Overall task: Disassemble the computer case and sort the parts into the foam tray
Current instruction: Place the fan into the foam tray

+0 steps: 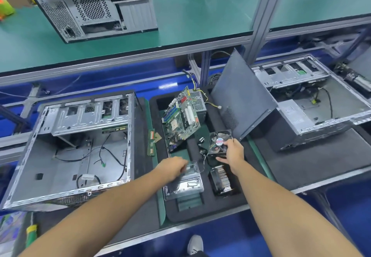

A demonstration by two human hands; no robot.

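Pinching the black fan [219, 142] by its right edge in my right hand [232, 152], I hold it tilted above the foam tray [236, 202], whose heatsink [222, 180] lies just below toward the frame's bottom.

Both forearms are bare from the lower edge of the view to the wrists — no sleeve, glove, watch or band shows on either. The left hand [172, 167] and the right hand [232, 151] are bare too. Below, between the arms, one shoe [195, 244] shows — grey-white, with a darker sole edge.
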